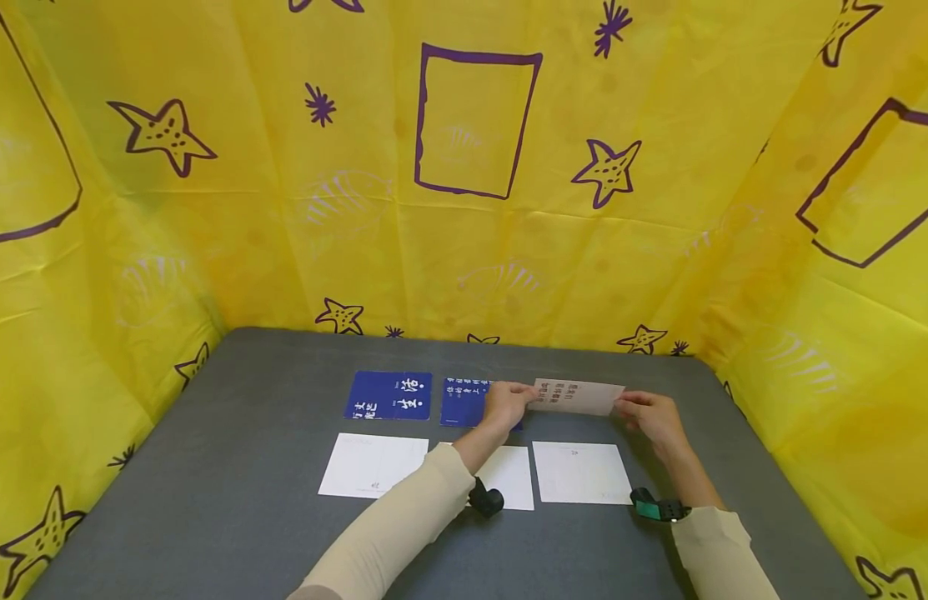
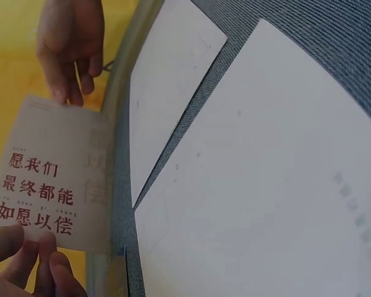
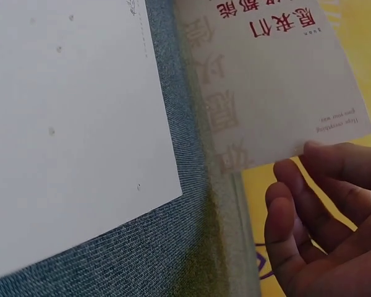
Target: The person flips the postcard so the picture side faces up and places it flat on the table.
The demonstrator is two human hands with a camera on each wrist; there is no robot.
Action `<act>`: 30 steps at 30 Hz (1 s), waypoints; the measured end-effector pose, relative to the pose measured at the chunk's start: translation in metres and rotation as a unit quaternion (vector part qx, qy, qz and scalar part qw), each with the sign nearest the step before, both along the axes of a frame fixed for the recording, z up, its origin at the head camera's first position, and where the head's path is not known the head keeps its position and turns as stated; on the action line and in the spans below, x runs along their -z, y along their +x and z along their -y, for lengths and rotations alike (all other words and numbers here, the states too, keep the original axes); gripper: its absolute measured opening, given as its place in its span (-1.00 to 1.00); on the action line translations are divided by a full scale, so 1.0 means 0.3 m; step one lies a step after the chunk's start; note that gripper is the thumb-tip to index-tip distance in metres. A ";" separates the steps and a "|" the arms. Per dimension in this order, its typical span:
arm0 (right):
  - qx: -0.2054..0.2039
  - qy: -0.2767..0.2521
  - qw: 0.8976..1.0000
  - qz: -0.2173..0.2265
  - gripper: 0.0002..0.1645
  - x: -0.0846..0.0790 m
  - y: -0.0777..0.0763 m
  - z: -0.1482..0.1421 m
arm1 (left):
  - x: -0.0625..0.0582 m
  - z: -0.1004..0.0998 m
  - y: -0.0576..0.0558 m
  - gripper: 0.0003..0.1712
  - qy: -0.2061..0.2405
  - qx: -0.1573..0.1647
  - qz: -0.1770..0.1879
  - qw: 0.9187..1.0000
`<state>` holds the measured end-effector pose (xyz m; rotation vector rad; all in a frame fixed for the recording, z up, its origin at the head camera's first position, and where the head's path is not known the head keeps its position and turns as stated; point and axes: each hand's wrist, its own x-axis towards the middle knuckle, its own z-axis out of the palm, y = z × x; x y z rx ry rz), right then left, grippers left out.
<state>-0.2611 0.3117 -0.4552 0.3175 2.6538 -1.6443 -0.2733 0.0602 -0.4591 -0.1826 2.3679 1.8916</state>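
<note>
- I have the left hand (image 1: 504,407) pinching one end of the printed card (image 1: 579,397), thumb and fingertips together on its edge.
- Over on the other end, I see the right hand (image 1: 654,417) pinching the opposite edge, the remaining fingers loosely bent below.
- So the card hangs between both hands, up off the table (image 1: 208,467) and tilted, and from my wrist views I read red Chinese lettering on a pale face, with larger, fainter characters along one side.
- Just beside the left hand, and partly covered by it, lies a blue card (image 1: 458,406) with white writing.
- Further left, there's a second blue card (image 1: 377,395), flat and fully in my sight.
- Nearer the person, three white cards make a row: the right one (image 1: 582,472) sits below the held card, the middle one (image 1: 514,475) is partly hidden by the left arm, and the left one (image 1: 373,460) has a corner behind the sleeve (image 1: 403,533).
- A black device (image 1: 486,498) sits at the left wrist.
- Out at the edges, yellow cloth (image 1: 388,250) with purple starfish drawings walls in the grey tabletop.
</note>
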 end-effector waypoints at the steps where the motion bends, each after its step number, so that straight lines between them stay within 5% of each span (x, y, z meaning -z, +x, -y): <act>1: -0.002 0.003 1.000 -0.001 -0.57 -0.001 0.000 0.001 | 0.000 0.001 -0.001 -0.77 0.004 -0.001 0.002 1.000; 30: -0.008 -0.011 1.000 0.013 -0.51 -0.030 -0.001 -0.002 | -0.007 0.013 -0.006 -0.83 -0.015 -0.014 -0.012 1.000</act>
